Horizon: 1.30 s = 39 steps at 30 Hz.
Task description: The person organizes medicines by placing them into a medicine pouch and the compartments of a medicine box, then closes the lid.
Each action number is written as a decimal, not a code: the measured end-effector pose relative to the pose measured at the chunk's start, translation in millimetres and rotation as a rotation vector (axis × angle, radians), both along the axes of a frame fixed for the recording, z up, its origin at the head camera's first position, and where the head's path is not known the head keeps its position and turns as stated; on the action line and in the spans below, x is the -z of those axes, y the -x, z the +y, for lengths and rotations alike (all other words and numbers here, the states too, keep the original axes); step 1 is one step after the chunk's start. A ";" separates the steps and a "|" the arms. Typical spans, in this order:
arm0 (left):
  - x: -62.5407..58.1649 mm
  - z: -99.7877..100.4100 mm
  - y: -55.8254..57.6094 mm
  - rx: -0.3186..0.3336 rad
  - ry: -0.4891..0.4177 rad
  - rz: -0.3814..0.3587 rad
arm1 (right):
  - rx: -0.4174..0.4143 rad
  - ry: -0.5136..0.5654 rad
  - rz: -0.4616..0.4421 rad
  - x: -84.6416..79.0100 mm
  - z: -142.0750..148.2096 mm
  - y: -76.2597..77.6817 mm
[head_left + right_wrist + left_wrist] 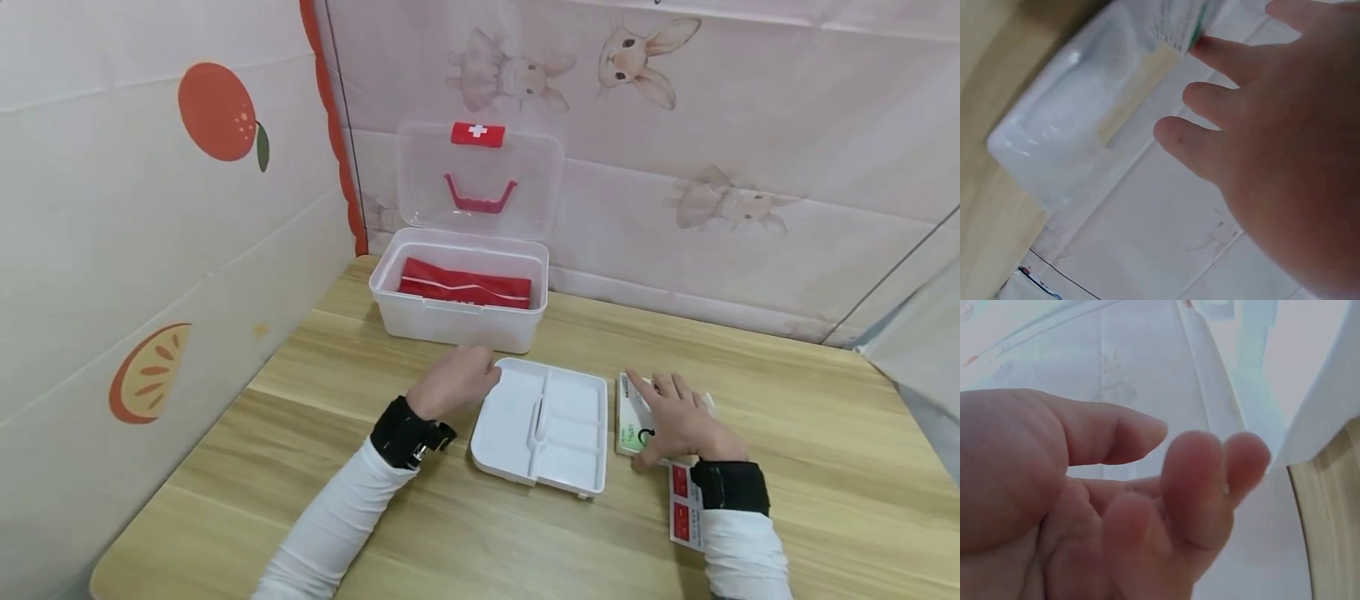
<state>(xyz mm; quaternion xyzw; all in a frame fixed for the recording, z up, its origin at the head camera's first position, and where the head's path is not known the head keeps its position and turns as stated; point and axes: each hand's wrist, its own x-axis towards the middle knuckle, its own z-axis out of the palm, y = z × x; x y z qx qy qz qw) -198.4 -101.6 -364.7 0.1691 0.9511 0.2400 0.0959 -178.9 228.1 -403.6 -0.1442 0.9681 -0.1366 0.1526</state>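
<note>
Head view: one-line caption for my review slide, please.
Left hand by a white tray, right hand at a small box, open plastic case behind.

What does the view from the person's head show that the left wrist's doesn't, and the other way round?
Only the head view: the bare right hand, fingers spread over a flat white-and-green rectangular box, plus a flat white sheet with red panels near that wrist.

Only the left wrist view: the palm side of the bare left hand, with nothing visible between its thumb and bent fingers.

Both: the left hand itself, the pale wood-grain table and the pale rabbit-print curtain.
</note>
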 end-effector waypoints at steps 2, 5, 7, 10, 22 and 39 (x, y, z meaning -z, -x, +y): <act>-4.0 2.0 -2.0 -0.007 -0.015 0.017 | 0.007 -0.009 0.014 1.3 0.8 2.1; -9.7 5.7 -5.9 -0.006 -0.020 0.042 | 0.028 0.002 0.066 -0.3 2.7 2.9; -13.0 9.0 -8.8 0.012 -0.021 0.065 | 0.057 0.033 0.105 -4.3 3.8 2.2; -16.9 15.1 -13.4 0.055 -0.041 0.095 | 0.098 0.081 0.187 -14.9 3.3 -0.8; -22.5 43.1 -31.8 0.251 -0.385 -0.018 | -0.047 0.275 0.626 -52.0 -63.0 -31.7; -19.1 -3.9 -4.7 0.197 -0.698 -0.230 | -0.159 0.322 0.527 -44.8 -96.7 -43.8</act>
